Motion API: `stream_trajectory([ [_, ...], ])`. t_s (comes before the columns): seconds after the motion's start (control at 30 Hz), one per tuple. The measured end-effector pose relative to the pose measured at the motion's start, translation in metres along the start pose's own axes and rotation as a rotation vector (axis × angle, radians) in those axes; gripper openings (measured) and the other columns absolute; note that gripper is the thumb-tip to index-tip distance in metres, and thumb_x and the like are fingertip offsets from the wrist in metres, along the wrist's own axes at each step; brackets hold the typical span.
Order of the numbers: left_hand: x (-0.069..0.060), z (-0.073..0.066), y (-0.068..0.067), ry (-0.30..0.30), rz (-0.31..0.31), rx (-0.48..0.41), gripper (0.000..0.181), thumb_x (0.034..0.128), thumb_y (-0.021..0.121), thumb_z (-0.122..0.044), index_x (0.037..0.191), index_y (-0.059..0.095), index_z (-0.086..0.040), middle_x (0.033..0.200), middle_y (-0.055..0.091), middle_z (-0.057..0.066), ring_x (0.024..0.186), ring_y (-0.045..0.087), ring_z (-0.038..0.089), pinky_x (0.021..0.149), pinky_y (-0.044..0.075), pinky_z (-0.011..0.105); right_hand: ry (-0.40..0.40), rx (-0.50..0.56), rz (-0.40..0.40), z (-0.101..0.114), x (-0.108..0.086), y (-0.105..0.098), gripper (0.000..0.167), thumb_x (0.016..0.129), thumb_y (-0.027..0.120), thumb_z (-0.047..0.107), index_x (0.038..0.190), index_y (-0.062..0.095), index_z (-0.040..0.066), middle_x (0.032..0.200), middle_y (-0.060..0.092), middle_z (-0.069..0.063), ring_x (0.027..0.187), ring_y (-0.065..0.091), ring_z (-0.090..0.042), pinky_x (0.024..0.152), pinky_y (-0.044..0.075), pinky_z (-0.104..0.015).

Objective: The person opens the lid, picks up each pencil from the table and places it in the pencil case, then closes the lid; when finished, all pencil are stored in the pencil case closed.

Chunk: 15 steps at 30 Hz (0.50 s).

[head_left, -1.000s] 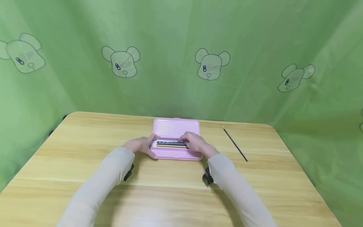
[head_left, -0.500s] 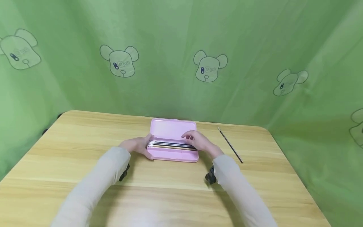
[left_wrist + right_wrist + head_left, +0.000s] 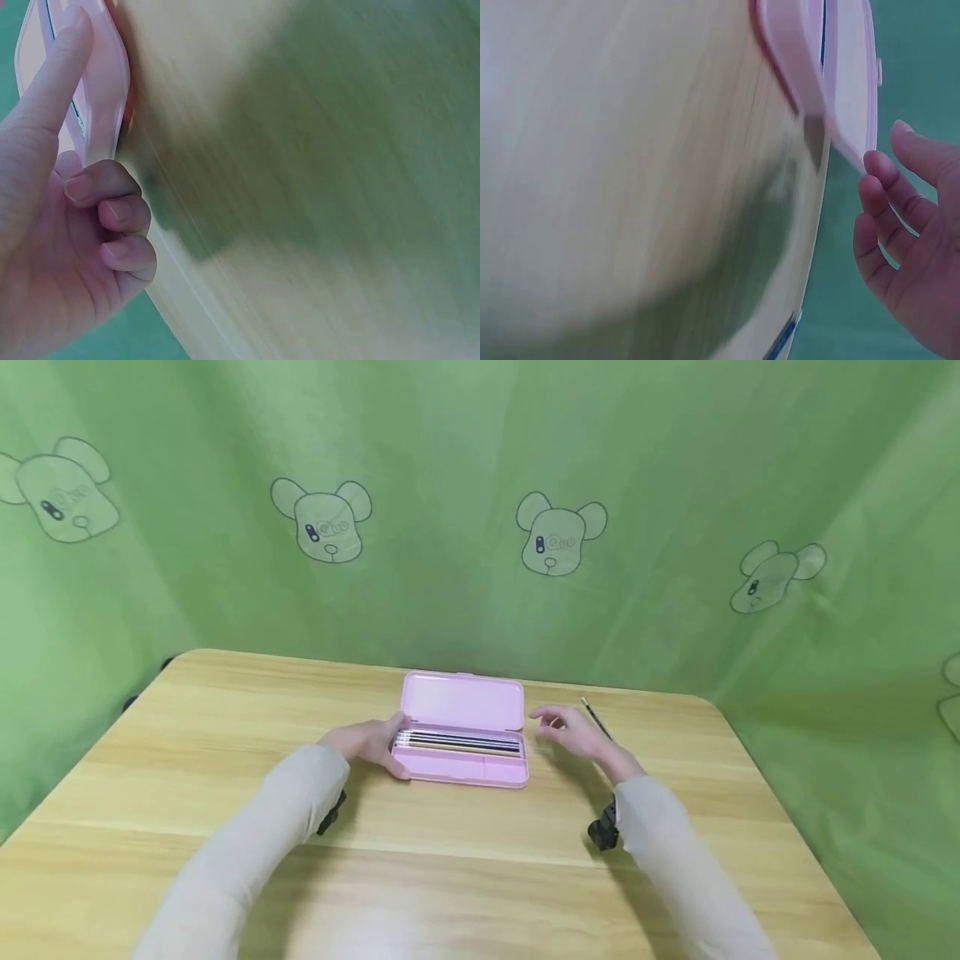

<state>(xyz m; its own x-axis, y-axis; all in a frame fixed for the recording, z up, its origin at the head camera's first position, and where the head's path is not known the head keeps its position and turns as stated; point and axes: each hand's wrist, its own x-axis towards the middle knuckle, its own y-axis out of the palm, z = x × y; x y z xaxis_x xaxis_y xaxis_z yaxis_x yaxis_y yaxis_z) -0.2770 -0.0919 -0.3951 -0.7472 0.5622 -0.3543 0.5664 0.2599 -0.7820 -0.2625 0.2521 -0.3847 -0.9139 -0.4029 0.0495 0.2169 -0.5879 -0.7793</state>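
A pink pencil case (image 3: pixel 442 766) lies with its lid raised back, and several striped pencils (image 3: pixel 465 744) lie side by side in its rear compartment. My left hand (image 3: pixel 366 743) holds the case's left end, thumb at the front corner and forefinger towards the back. In the left wrist view the thumb lies across the pink case (image 3: pixel 109 75), with the other fingers curled beside it. To the right of the case, my right hand (image 3: pixel 573 731) hovers with loosely bent fingers and nothing in them. Beyond it lies a loose dark pencil (image 3: pixel 594 714), its lower part hidden by the hand and wrist.
Everything rests on a wooden table (image 3: pixel 450 877) with rounded far corners. A green curtain (image 3: pixel 450 610) printed with bear heads hangs behind and at both sides. The right wrist view shows one end of the loose pencil (image 3: pixel 783 335) near the table's edge.
My right hand has lifted off the pencils in the case and moved right, towards the loose pencil. My left hand stays on the case's left end.
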Motion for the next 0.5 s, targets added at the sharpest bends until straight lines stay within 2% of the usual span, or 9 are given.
stream_trajectory([
  [0.23,-0.002,-0.003,-0.001,0.004,0.0,0.011,0.091,0.0695,0.078,-0.035,0.134,0.023,-0.001,0.135,0.038,0.027,0.123,0.039,0.04,0.106,0.03,0.046,0.076,-0.038,-0.035,-0.027,-0.024,-0.017,0.029,0.087,0.057,0.003,0.114,0.055,-0.008,0.087,0.059,-0.013,0.084,0.056,-0.026,0.08,0.048,-0.042],
  [0.5,-0.003,-0.004,-0.004,-0.002,0.006,0.032,0.09,0.07,0.077,-0.037,0.135,0.024,-0.003,0.134,0.04,0.027,0.122,0.04,0.04,0.105,0.031,0.047,0.146,-0.092,-0.063,-0.05,-0.048,-0.037,0.03,0.088,0.057,0.004,0.114,0.053,-0.011,0.086,0.057,-0.013,0.083,0.055,-0.027,0.074,0.049,-0.036],
])
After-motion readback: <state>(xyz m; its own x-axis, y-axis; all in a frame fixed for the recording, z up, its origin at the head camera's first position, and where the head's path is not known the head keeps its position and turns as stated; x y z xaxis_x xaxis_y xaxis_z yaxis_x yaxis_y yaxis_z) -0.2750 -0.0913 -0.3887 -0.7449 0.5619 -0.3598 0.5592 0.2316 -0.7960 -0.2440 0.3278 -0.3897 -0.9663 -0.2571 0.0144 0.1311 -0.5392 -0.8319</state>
